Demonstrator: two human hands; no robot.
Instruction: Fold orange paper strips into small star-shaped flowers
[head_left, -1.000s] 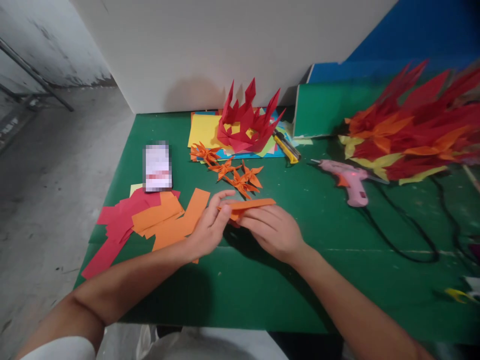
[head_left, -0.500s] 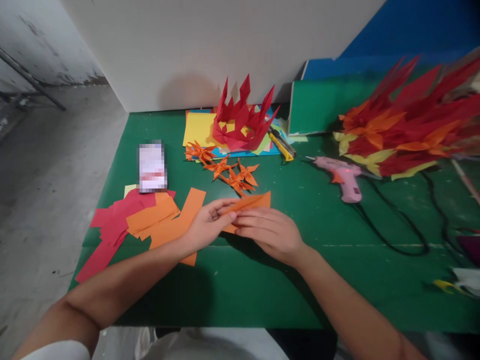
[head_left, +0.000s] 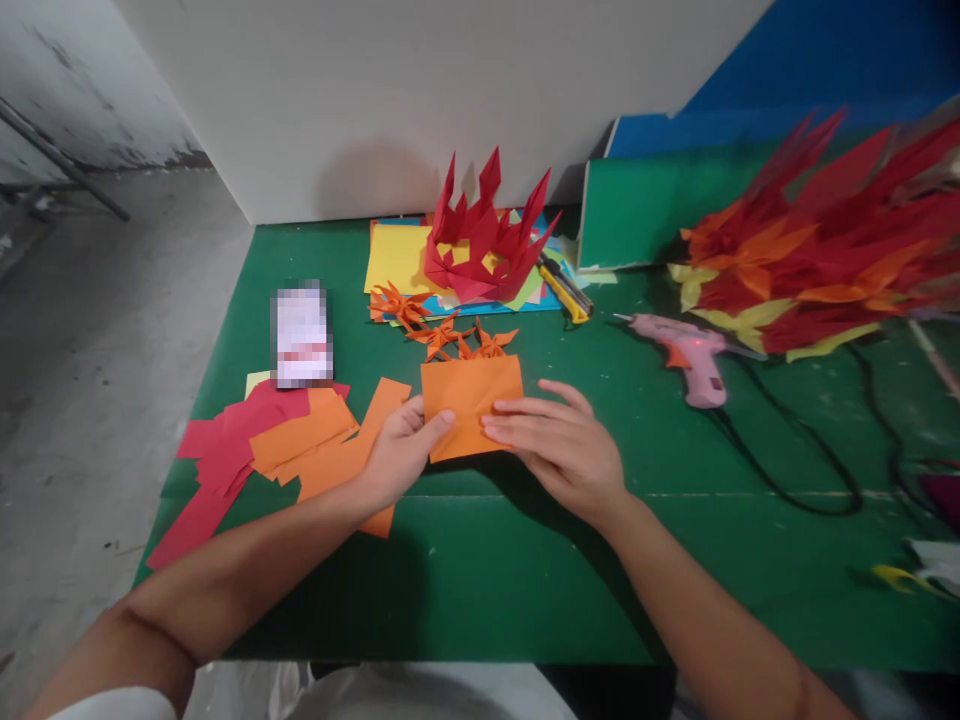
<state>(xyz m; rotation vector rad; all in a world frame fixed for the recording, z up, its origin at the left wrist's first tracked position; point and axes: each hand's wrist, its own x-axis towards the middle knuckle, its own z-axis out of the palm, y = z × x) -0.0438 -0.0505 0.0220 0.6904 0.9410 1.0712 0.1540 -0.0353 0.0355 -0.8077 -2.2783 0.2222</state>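
Observation:
A flat, roughly square piece of orange paper [head_left: 471, 385] is held above the table, with a faint crease across it. My left hand [head_left: 405, 440] pinches its left edge, thumb on top and the other fingers behind. Against the right part of the paper rest the stretched fingers of my right hand [head_left: 566, 445], spread apart, with one finger lifted clear. Just beyond the paper lie several folded orange paper flowers [head_left: 439, 336], partly covered by it. Orange paper strips [head_left: 307, 435] and red paper strips [head_left: 232, 440] are scattered by my left forearm.
A red folded-paper crown [head_left: 484, 245] stands on coloured sheets [head_left: 397, 258] beside a yellow utility knife [head_left: 568, 292]. A phone [head_left: 303, 335] lies left. Rightward are a pink glue gun [head_left: 699, 365] with a looping black cord and a large red-and-orange paper piece [head_left: 817, 240].
The orange paper has gone from folded over at a slant to opened out flat, facing me. My right hand has shifted slightly right, its fingers more spread.

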